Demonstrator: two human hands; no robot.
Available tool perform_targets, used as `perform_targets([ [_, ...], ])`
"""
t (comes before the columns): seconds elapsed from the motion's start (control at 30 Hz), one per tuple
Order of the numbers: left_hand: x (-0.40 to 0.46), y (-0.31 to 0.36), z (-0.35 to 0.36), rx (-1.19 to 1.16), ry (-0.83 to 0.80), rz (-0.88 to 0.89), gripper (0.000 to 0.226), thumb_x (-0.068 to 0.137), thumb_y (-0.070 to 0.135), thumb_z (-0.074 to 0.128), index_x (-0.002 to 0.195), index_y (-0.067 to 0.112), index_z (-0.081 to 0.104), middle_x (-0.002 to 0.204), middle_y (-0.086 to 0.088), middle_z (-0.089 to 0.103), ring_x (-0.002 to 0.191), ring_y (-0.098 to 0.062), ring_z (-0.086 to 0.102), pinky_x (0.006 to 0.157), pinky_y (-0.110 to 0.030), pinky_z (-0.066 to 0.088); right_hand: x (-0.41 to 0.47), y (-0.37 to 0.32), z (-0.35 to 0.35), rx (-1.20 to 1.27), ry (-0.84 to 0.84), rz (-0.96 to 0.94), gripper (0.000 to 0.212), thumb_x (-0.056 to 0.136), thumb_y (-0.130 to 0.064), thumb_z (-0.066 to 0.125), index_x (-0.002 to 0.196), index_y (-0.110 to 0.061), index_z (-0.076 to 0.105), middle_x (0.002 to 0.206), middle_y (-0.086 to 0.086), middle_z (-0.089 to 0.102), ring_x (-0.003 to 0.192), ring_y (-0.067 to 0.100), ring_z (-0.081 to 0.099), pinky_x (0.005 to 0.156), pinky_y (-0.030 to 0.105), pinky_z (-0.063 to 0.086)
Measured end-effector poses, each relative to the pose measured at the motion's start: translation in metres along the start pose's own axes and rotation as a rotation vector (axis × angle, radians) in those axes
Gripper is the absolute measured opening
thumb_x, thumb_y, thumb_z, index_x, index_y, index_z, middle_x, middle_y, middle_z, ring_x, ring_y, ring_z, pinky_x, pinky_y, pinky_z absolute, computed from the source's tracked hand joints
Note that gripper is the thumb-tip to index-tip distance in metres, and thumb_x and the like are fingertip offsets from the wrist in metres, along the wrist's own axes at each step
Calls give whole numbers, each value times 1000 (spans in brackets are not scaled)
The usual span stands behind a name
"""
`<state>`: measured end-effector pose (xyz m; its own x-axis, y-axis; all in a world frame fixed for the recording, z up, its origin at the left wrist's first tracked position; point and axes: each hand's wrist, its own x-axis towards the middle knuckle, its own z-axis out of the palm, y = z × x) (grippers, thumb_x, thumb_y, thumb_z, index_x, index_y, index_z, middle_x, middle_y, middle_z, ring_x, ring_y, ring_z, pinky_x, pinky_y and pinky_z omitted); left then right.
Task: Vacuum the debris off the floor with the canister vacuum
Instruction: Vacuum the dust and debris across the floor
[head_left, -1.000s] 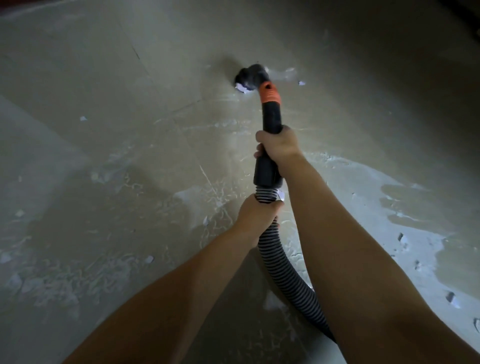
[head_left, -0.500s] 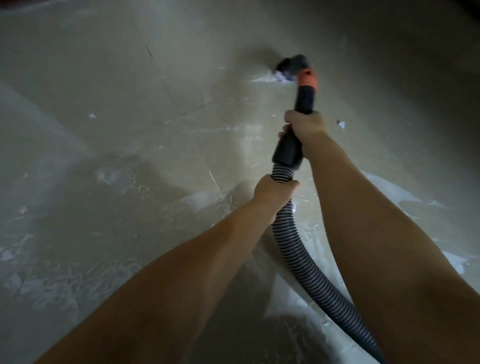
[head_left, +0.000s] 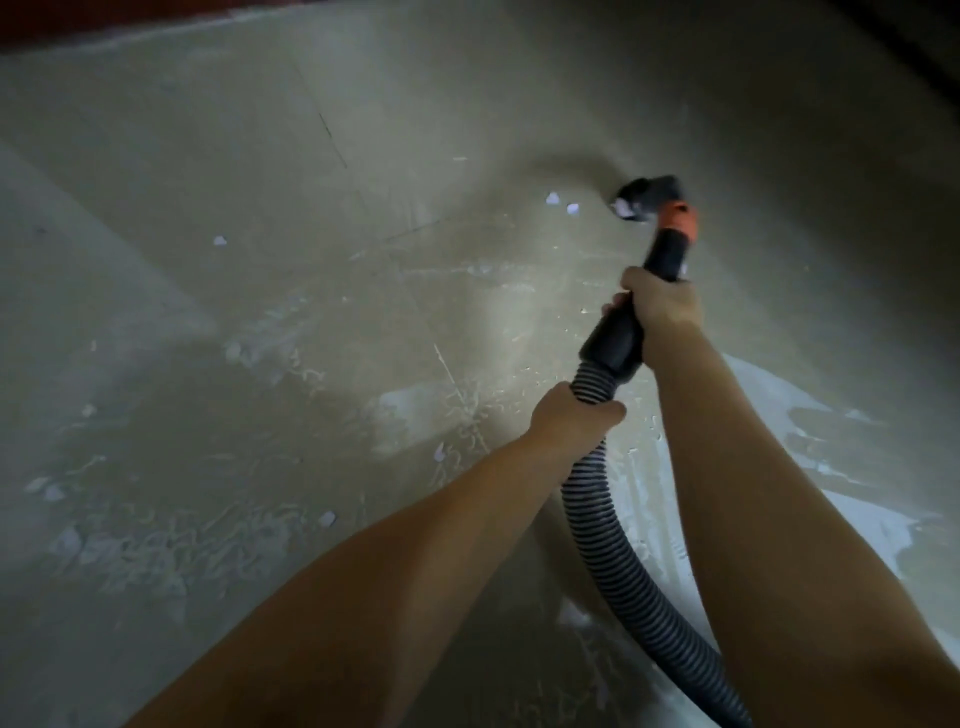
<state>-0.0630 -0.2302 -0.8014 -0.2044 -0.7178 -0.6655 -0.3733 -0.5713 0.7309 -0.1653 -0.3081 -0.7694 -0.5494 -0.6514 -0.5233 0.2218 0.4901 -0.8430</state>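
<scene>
My right hand (head_left: 661, 306) grips the black rigid handle (head_left: 621, 340) of the vacuum, while my left hand (head_left: 574, 418) holds the ribbed grey-black hose (head_left: 613, 561) just below the cuff. The hose curves down between my forearms toward the lower right. An orange collar (head_left: 678, 221) joins the handle to a black angled nozzle (head_left: 644, 195), its mouth low against the dusty concrete floor (head_left: 260, 312) over a white scrap. Two more white scraps (head_left: 561, 202) lie just to its left.

Black-and-grey ribbed hose (head_left: 602, 545), orange collar (head_left: 678, 221), white debris (head_left: 552, 198), beige floor (head_left: 208, 182)
</scene>
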Motion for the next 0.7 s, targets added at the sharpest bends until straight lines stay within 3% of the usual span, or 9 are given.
perform_targets([
  [0.07, -10, -18, -8, -88, 132, -49, 31, 81, 24, 64, 104, 4, 58, 92, -15, 67, 81, -28, 67, 74, -38, 55, -14, 9, 35, -106, -160, -35, 17, 84, 0, 58, 74, -7, 46, 56, 8, 49, 30, 11, 48, 40, 23, 48],
  [0.17, -31, -45, -20, -250, 303, -55, 9, 82, 13, 61, 81, 6, 55, 69, -9, 59, 53, -13, 60, 61, -34, 48, -49, 25, 77, -371, -435, -130, 10, 82, -2, 61, 82, -4, 51, 49, 7, 55, 35, 15, 53, 46, 26, 49],
  [0.27, -48, -57, -25, -301, 246, -66, 9, 84, 11, 59, 81, 7, 52, 70, -10, 56, 57, -21, 56, 57, -30, 47, -73, 33, 83, -546, -582, -172, 11, 81, -7, 63, 84, -10, 53, 57, 9, 60, 48, 22, 59, 53, 28, 51],
  [0.37, -56, -56, -15, -218, 161, -22, 10, 83, 15, 63, 83, 12, 53, 79, -12, 61, 71, -27, 61, 73, -42, 54, -75, 27, 46, -311, -398, -156, 15, 84, -2, 60, 76, -9, 49, 58, 10, 53, 37, 14, 53, 45, 24, 48],
  [0.5, -60, -33, 15, 112, -105, 95, 23, 82, 25, 63, 97, 10, 54, 78, -1, 55, 71, -18, 55, 55, -26, 41, -63, 21, -50, 33, 47, -66, 9, 85, -5, 59, 85, -7, 50, 55, 5, 56, 35, 8, 55, 42, 20, 48],
  [0.57, -64, -23, 32, 183, -204, 91, 35, 81, 28, 64, 109, 8, 55, 88, -2, 55, 80, -19, 54, 59, -26, 40, -60, 26, -88, 102, 187, -1, 10, 83, -7, 60, 88, -6, 51, 56, 4, 58, 38, 11, 58, 47, 24, 51],
  [0.63, -71, -25, 48, 205, -252, 37, 44, 82, 29, 64, 119, 7, 53, 99, -5, 55, 88, -22, 54, 69, -29, 43, -59, 33, -105, 109, 216, 56, 11, 83, -6, 61, 85, -6, 50, 60, 6, 57, 39, 14, 59, 49, 26, 52],
  [0.7, -75, -34, 55, 201, -217, 37, 42, 83, 30, 63, 117, 8, 52, 99, -4, 55, 87, -21, 53, 73, -30, 45, -61, 38, -99, 41, 143, 51, 12, 84, -4, 60, 83, -6, 49, 52, 4, 57, 36, 13, 57, 45, 23, 51],
])
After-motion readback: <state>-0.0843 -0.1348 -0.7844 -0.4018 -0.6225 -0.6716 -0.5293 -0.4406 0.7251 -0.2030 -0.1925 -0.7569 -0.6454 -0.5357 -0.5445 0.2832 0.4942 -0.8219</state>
